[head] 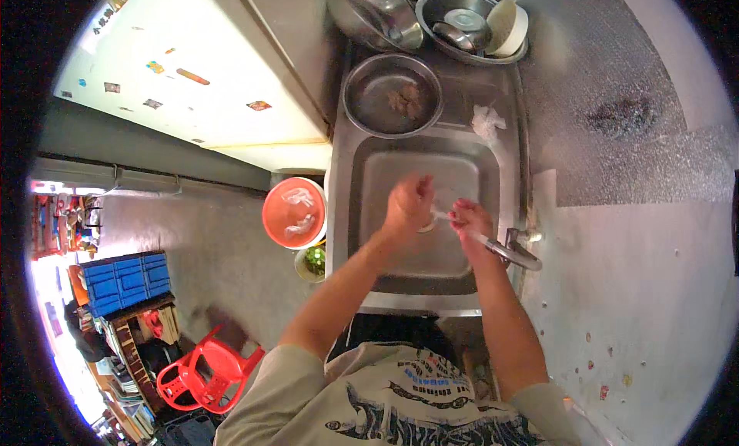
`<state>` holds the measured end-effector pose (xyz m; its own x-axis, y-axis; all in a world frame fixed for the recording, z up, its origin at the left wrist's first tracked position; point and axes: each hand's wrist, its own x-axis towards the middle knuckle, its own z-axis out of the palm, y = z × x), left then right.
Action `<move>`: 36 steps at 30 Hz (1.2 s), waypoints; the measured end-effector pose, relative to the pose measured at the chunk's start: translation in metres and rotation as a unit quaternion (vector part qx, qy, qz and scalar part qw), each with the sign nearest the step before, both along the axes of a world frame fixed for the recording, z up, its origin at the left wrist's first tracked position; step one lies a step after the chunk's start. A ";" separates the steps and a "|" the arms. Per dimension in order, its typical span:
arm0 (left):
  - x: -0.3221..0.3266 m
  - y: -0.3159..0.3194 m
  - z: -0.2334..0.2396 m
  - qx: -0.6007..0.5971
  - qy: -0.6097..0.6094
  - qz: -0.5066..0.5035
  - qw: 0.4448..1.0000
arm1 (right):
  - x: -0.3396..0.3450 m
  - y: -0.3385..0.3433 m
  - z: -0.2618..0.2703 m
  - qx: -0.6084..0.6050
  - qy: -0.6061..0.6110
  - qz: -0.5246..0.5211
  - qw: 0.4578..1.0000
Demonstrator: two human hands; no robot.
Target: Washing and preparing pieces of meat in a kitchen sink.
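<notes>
My left hand [411, 206] is over the stainless steel sink basin [369, 261], blurred, with its fingers curled. My right hand [472, 219] is at the outlet of the metal faucet [517, 254], where a pale stream of water runs past its fingers. Between the two hands the stream looks whitish, and a small pale curved shape [426, 226] shows beside my left hand. Whether either hand holds anything is hidden by the blur and the water.
Behind the basin stands a metal bowl [369, 114] with a brown clump in it. A crumpled white bag [488, 119] lies on the sink's right rim. Farther back are another bowl [424, 7] and a large steel bowl [375, 30]. An orange-red lidded bucket [280, 215] stands left.
</notes>
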<state>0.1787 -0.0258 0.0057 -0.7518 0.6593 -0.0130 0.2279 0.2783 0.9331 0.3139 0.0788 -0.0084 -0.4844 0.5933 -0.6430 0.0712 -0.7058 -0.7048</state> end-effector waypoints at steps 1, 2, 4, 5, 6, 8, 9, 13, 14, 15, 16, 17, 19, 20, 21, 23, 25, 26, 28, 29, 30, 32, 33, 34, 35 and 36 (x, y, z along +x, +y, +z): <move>-0.023 0.007 -0.001 -0.010 0.077 0.032 0.996 | 0.001 0.002 0.000 0.002 0.000 -0.001 1.000; -0.044 0.016 0.004 0.019 0.095 0.050 0.994 | 0.003 0.008 -0.002 -0.047 0.039 -0.014 0.998; -0.089 0.036 0.003 0.032 0.145 0.066 0.987 | 0.002 0.010 -0.002 -0.095 0.077 -0.029 0.992; -0.112 0.044 -0.004 0.013 0.180 0.066 0.981 | -0.002 0.006 0.002 -0.077 0.063 -0.015 0.995; -0.130 0.055 -0.010 0.013 0.180 0.065 0.981 | -0.005 0.004 0.006 -0.059 0.047 -0.003 0.997; -0.161 0.077 -0.019 -0.081 0.236 0.050 0.967 | -0.012 -0.004 0.013 -0.035 0.015 -0.017 0.999; -0.171 0.088 -0.028 -0.081 0.235 0.048 0.967 | -0.013 -0.006 0.013 -0.011 -0.018 -0.029 0.999; -0.192 0.127 -0.044 -0.192 0.328 0.044 0.924 | -0.001 -0.006 0.015 -0.055 -0.024 -0.034 0.998; -0.195 0.135 -0.046 -0.220 0.349 0.040 0.910 | 0.004 -0.006 0.018 -0.057 -0.022 -0.001 0.998; -0.197 0.144 -0.046 -0.217 0.348 0.035 0.911 | 0.007 -0.006 0.024 -0.058 -0.021 0.030 0.998; -0.201 0.151 -0.045 -0.274 0.331 0.021 0.903 | 0.005 -0.011 0.026 -0.015 -0.050 0.032 0.998; -0.203 0.156 -0.045 -0.332 0.313 0.007 0.890 | 0.002 -0.013 0.030 -0.014 -0.052 0.029 0.998; -0.209 0.156 -0.047 -0.306 0.306 -0.013 0.901 | -0.001 -0.018 0.039 0.032 -0.085 0.020 0.996; -0.212 0.153 -0.048 -0.283 0.299 -0.028 0.911 | 0.002 -0.016 0.033 0.032 -0.085 0.017 0.996; -0.212 0.153 -0.046 -0.281 0.300 -0.032 0.911 | 0.005 -0.012 0.029 0.007 -0.051 0.020 0.998; -0.211 0.149 -0.042 -0.198 0.225 -0.019 0.954 | 0.011 -0.012 0.021 -0.016 -0.017 0.021 1.000; -0.205 0.134 -0.032 -0.111 0.201 -0.038 0.973 | 0.008 -0.013 0.027 -0.018 -0.025 0.000 1.000; -0.196 0.126 -0.025 -0.022 0.175 -0.053 0.983 | 0.007 -0.013 0.025 -0.017 -0.027 -0.005 0.999; -0.162 0.111 -0.002 0.011 0.144 -0.058 0.988 | 0.006 -0.010 0.020 0.068 -0.107 0.024 0.992; -0.145 0.099 0.005 0.039 0.114 -0.055 0.991 | 0.005 -0.008 0.024 0.068 -0.109 0.020 0.992; -0.129 0.087 0.006 0.038 0.113 -0.056 0.991 | 0.002 -0.008 0.032 0.071 -0.099 0.033 0.992; -0.093 0.068 0.003 0.117 -0.080 -0.059 0.988 | 0.000 -0.006 0.033 0.078 -0.089 0.024 0.993; -0.077 0.054 0.004 0.115 -0.082 -0.058 0.988 | -0.005 -0.008 0.038 0.076 -0.091 0.024 0.993; -0.059 0.043 0.002 0.107 -0.141 -0.075 0.981 | -0.010 -0.010 0.046 0.085 -0.068 0.008 0.994; -0.042 0.033 0.001 0.099 -0.200 -0.091 0.971 | -0.012 -0.010 0.050 0.095 -0.046 -0.009 0.994; -0.023 0.026 0.001 0.099 -0.203 -0.092 0.970 | -0.010 -0.009 0.050 0.094 -0.049 -0.010 0.994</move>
